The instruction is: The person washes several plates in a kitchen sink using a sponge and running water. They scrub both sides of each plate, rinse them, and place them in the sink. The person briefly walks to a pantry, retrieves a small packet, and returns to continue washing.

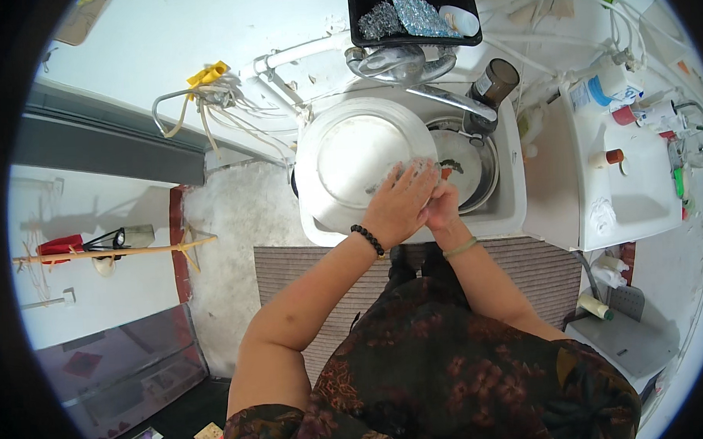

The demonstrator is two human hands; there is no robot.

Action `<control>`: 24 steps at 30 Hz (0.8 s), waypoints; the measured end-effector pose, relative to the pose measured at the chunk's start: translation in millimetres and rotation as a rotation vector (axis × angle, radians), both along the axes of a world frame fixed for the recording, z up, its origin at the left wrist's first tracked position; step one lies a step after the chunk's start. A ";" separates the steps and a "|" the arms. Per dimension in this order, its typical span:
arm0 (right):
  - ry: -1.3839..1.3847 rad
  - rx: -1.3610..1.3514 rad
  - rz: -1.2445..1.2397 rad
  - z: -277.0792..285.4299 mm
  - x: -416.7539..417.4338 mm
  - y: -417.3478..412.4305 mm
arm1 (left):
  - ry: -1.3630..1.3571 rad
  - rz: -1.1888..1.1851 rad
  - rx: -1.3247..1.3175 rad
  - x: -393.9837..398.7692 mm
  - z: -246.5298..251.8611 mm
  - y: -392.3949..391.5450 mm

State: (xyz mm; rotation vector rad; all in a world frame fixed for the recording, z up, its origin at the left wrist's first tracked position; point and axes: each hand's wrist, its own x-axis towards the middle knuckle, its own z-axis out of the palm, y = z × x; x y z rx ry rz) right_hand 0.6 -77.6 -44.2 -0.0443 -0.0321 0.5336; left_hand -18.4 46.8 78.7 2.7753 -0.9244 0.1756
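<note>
In front of me is a white sink (pixel 513 202), with a large round white basin (pixel 349 144) over its left part. My left hand (pixel 406 197), wearing a black bead bracelet, is palm down at the basin's right edge. Its wet fingers are slightly spread and flecked with suds or dark bits. Pressed against its thumb side is my right hand (pixel 444 207), fingers curled; whether they hold anything is hidden. Just beyond them a small orange piece (pixel 446 173) and a dark scrap (pixel 455 165) show against a round metal pot (pixel 466 183) in the sink.
A chrome faucet (pixel 452 101) reaches over the pot, beside a dark brown container (pixel 497 81). Above it a black tray (pixel 357 39) holds scouring pads and a white cup. On the right, a second basin (pixel 641 203) carries bottles and tubes. A ribbed mat (pixel 307 290) lies underfoot.
</note>
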 end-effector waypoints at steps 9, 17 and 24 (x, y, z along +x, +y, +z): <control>0.250 -0.285 -0.007 34.4 10.6 11.6 | 0.003 -0.115 0.022 -4.9 -15.9 7.6; 0.220 -0.326 0.029 35.5 16.4 10.9 | -0.066 -0.140 0.168 -24.1 -12.5 22.1; 0.192 -0.275 0.023 47.0 11.9 14.5 | -0.109 0.110 0.199 -58.4 -17.4 99.6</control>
